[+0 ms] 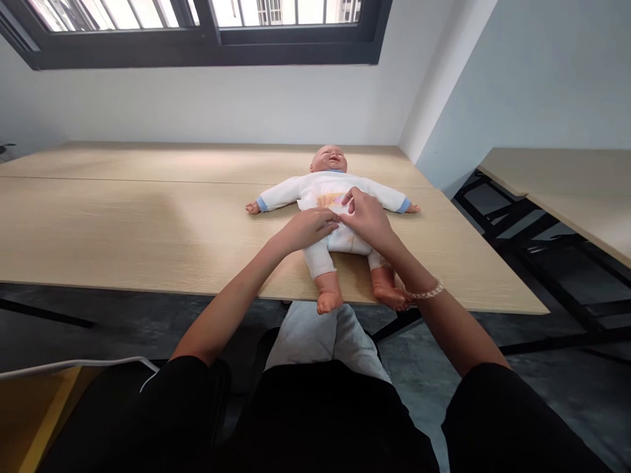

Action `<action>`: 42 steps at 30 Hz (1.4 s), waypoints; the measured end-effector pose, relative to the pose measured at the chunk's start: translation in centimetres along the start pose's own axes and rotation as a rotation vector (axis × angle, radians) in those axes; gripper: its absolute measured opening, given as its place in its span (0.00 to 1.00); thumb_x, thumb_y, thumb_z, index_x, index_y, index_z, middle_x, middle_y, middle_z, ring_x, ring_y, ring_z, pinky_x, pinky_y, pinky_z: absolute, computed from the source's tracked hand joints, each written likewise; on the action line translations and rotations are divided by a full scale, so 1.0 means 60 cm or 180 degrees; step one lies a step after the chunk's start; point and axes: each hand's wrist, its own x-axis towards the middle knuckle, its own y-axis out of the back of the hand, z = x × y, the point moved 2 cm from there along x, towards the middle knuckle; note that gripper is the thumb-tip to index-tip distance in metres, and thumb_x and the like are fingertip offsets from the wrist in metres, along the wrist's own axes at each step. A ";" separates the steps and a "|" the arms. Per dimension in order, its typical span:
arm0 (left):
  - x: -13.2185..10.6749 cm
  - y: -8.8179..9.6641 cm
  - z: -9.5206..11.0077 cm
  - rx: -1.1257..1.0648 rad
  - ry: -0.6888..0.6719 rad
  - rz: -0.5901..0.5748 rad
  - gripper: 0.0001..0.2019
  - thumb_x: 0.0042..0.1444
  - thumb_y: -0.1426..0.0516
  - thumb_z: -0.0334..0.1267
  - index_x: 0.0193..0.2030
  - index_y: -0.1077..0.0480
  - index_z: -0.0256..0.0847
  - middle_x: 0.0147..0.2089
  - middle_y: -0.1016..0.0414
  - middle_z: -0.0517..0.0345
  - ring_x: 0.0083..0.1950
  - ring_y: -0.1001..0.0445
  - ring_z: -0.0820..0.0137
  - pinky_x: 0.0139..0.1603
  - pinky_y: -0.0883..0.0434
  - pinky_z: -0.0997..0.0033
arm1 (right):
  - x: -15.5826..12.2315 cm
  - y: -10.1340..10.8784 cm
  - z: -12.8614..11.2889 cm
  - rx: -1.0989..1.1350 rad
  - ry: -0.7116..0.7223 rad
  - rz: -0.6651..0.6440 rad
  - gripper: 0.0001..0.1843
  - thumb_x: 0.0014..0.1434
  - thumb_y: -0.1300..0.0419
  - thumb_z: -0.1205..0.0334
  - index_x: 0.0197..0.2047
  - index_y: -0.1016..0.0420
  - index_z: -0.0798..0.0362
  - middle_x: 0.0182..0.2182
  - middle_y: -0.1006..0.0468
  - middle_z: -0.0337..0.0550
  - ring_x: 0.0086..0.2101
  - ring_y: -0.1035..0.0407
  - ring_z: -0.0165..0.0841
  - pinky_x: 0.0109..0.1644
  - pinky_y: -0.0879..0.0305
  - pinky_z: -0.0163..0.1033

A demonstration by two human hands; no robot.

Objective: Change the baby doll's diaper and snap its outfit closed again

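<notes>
A baby doll (329, 159) lies on its back on the wooden table (123, 223), arms spread and feet over the near edge. Its white outfit (283, 190) has blue cuffs and collar. Around its waist, over the outfit, is a white diaper (348, 243) with orange print at the front; one corner sticks out on the left. My left hand (309, 228) rests on the doll's belly, fingers closed at the diaper's front. Beside it my right hand (365, 213) has curled fingers pinching at the diaper. The fingertips of both hands nearly meet, partly hiding the front.
A window (207, 39) with a dark frame is in the wall behind the table. To the right stands another wooden table (566, 171) with black metal legs, across a gap. A yellow-brown box-like piece (39, 407) and a white cable (73, 363) are at lower left.
</notes>
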 end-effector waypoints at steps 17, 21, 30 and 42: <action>-0.010 -0.014 0.029 0.0463 0.0015 -0.0939 0.59 0.48 0.29 0.48 0.80 0.57 0.40 0.82 0.58 0.39 0.83 0.62 0.52 0.81 0.61 0.45 | -0.116 0.049 0.119 -0.0053 0.0419 -0.0601 0.41 0.51 0.36 0.65 0.68 0.38 0.54 0.59 0.32 0.54 0.60 0.36 0.49 0.65 0.36 0.50; -0.015 0.015 0.005 0.0198 -0.0038 -0.1130 0.55 0.48 0.33 0.31 0.80 0.57 0.51 0.82 0.55 0.49 0.83 0.59 0.56 0.81 0.60 0.45 | -0.125 0.051 0.109 -0.0018 0.0461 -0.0436 0.39 0.52 0.29 0.60 0.65 0.34 0.53 0.59 0.30 0.54 0.60 0.35 0.49 0.64 0.35 0.50; -0.079 0.013 0.048 0.0203 0.0583 0.0438 0.19 0.57 0.34 0.35 0.54 0.30 0.40 0.70 0.34 0.41 0.71 0.34 0.52 0.70 0.35 0.50 | -0.149 0.055 0.063 -0.0519 0.0655 0.0052 0.03 0.59 0.29 0.63 0.35 0.17 0.52 0.42 0.24 0.49 0.46 0.33 0.44 0.56 0.35 0.50; -0.061 -0.011 0.035 0.0208 0.0671 0.0409 0.11 0.59 0.48 0.24 0.37 0.26 0.39 0.73 0.36 0.44 0.75 0.39 0.53 0.73 0.35 0.50 | -0.148 0.033 0.071 -0.0493 0.0406 0.0076 0.03 0.58 0.32 0.68 0.37 0.17 0.54 0.39 0.27 0.49 0.45 0.32 0.44 0.54 0.35 0.48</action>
